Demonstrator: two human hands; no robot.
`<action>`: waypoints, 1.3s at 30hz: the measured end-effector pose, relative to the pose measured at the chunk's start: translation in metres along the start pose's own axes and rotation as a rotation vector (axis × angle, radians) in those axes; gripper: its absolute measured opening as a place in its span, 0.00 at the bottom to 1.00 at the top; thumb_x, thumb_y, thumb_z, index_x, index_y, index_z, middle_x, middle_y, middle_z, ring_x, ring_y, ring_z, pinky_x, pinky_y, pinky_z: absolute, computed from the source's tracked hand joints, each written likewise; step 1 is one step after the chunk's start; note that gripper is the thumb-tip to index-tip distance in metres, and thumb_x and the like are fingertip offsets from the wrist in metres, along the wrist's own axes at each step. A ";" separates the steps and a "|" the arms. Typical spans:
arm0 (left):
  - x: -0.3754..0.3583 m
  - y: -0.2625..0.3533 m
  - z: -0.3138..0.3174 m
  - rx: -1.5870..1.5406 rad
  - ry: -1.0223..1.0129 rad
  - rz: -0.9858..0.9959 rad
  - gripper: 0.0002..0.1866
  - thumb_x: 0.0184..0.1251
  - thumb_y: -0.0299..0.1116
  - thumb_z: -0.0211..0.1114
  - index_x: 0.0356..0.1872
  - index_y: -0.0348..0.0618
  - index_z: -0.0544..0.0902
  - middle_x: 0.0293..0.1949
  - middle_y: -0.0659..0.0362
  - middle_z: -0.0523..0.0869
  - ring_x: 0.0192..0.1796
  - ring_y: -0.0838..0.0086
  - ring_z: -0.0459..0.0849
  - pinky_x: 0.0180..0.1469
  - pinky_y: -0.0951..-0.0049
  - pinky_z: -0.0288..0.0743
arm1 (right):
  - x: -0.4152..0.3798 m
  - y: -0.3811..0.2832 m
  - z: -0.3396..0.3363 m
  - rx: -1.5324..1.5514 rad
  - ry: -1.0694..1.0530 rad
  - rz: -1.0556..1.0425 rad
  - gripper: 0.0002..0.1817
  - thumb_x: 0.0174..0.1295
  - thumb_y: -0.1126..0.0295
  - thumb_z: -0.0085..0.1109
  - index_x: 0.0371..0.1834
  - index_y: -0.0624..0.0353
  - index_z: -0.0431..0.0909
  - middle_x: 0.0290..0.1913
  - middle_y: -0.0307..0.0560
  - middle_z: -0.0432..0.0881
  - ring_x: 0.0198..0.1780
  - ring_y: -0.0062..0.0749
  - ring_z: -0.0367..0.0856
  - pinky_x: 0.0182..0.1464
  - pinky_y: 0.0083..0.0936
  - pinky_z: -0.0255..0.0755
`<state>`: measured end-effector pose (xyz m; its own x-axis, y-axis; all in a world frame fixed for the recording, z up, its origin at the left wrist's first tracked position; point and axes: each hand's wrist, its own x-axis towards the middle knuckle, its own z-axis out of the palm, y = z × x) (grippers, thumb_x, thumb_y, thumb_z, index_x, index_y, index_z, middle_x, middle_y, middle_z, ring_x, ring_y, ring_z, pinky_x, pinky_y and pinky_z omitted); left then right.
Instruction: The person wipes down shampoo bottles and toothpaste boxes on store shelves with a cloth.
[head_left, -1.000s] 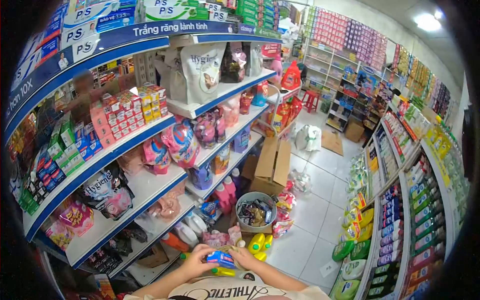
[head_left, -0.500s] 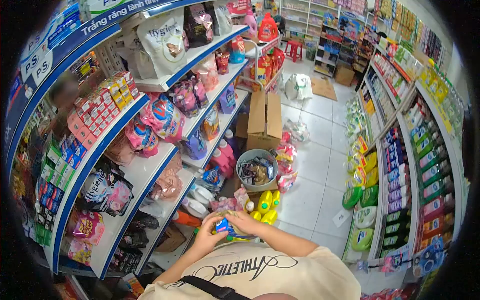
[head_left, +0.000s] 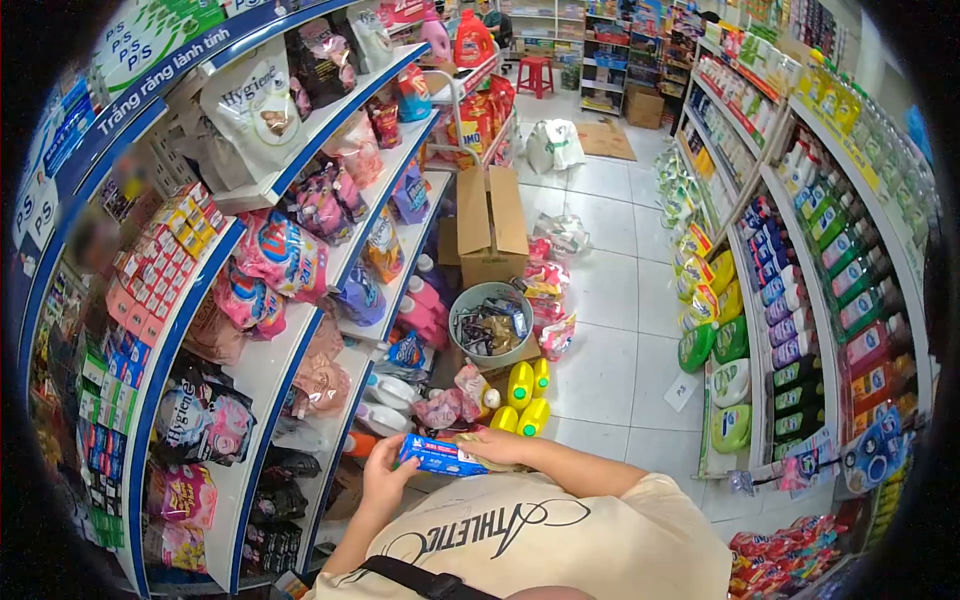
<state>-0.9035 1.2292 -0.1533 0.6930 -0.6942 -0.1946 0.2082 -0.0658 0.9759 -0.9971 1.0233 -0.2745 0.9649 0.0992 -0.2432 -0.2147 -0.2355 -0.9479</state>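
Note:
A blue toothpaste box (head_left: 438, 457) with red and white print lies lengthwise between my hands, in front of my chest. My left hand (head_left: 383, 476) grips its left end, with thumb and fingers on either side. At the other end, my right hand (head_left: 503, 448) is closed over a brownish cloth (head_left: 484, 461) that presses against the box. Its fingertips are partly hidden by the cloth. Just beyond my hands stand yellow bottles (head_left: 520, 385) and a pink bag (head_left: 445, 408) on the floor.
To my left rise shelves (head_left: 285, 385) of bagged and boxed goods. A round tub (head_left: 527, 345) of packets and an open cardboard box (head_left: 492, 265) stand ahead. Bottle shelves (head_left: 735, 330) line the right side. Farther off are a white bag (head_left: 554, 146) and a red stool (head_left: 535, 75).
The toothpaste box has turned so its long printed side now shows. My hands have moved apart along it, the left to its left end. My view has shifted slightly right.

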 end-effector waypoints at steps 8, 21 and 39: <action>0.013 0.029 0.018 0.336 -0.169 0.185 0.24 0.48 0.22 0.67 0.49 0.33 0.73 0.41 0.57 0.74 0.45 0.74 0.76 0.47 0.76 0.71 | -0.011 -0.091 -0.016 0.142 0.071 -0.138 0.23 0.65 0.51 0.39 0.47 0.59 0.72 0.39 0.50 0.79 0.40 0.33 0.75 0.47 0.29 0.67; 0.008 0.021 -0.013 -0.032 0.159 -0.001 0.15 0.45 0.18 0.59 0.38 0.38 0.73 0.38 0.58 0.72 0.40 0.72 0.77 0.41 0.73 0.75 | -0.041 -0.045 -0.046 0.004 0.371 0.045 0.20 0.61 0.57 0.47 0.47 0.63 0.73 0.37 0.58 0.79 0.42 0.47 0.77 0.46 0.35 0.68; 0.021 0.027 0.041 -0.327 -0.090 -0.212 0.30 0.53 0.24 0.58 0.59 0.39 0.59 0.47 0.50 0.76 0.44 0.65 0.79 0.43 0.66 0.77 | -0.019 -0.112 -0.077 -0.587 0.839 -0.443 0.21 0.52 0.67 0.53 0.51 0.61 0.72 0.58 0.59 0.67 0.62 0.54 0.61 0.62 0.41 0.56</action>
<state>-0.9120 1.1835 -0.1266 0.5507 -0.7510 -0.3643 0.5588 0.0075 0.8293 -0.9796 0.9730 -0.1475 0.7825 -0.3447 0.5185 0.0645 -0.7834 -0.6182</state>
